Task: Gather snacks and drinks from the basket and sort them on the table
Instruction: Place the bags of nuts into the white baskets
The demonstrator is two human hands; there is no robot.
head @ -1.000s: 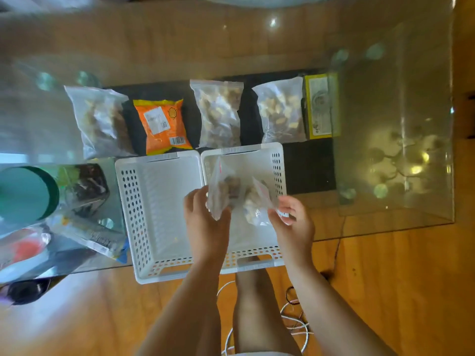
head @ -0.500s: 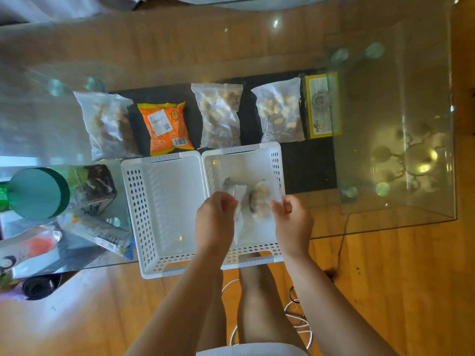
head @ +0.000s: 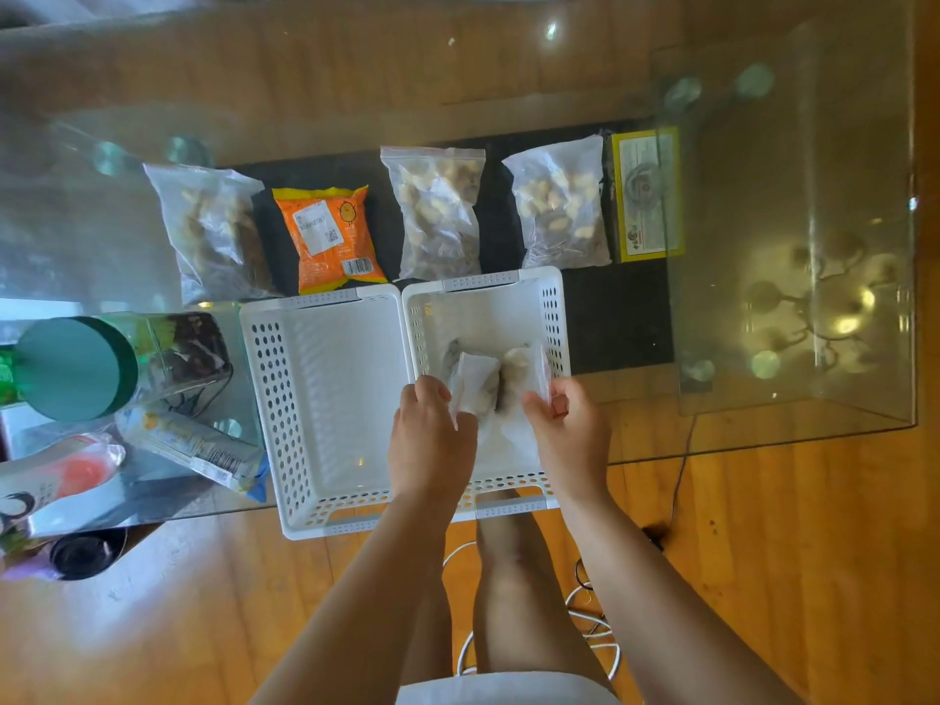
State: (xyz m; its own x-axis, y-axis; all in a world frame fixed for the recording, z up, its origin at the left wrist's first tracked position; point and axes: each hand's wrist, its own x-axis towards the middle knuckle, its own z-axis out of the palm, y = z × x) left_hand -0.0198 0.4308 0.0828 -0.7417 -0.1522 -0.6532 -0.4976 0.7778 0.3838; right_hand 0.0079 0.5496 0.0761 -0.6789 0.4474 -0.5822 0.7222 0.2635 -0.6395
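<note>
- Meanwhile, held a clear snack bag (head: 483, 381) low over the right-hand white basket (head: 554, 318); left hand (head: 432, 440) pinched its left edge, right hand (head: 567, 429) pinched its right edge, fingers of both curled round the plastic.
- Had dropped since a second ago, when the same bag stood raised and upright between the hands; now lay lower and flatter, close to the basket floor, though whether touching it could not be told.
- Looked, by that lowering, more like a regrip or a smoothing-out than a lift clear; judged the bag not yet on its way to the row.
- Stayed put at the far side: three clear bags of nuts or similar (head: 211, 231) (head: 437, 216) (head: 559, 203), an orange packet (head: 328, 239) between the first two, and a yellow box (head: 643, 193) touching the right end; all on the dark strip under the glass table (head: 763, 435).
- Showed nothing in the left-hand basket (head: 325, 399) that could be made out; seemed to leave this bag as the last snack to sort.
- Sat untouched at the left edge: a green-lidded jar (head: 76, 368), a wrapped bar (head: 198, 447) and a bottle with a red patch (head: 56, 480); possibly the drinks side, hard to tell.
- Needed next, likely, a lift over the far rim and a spot in the row.
</note>
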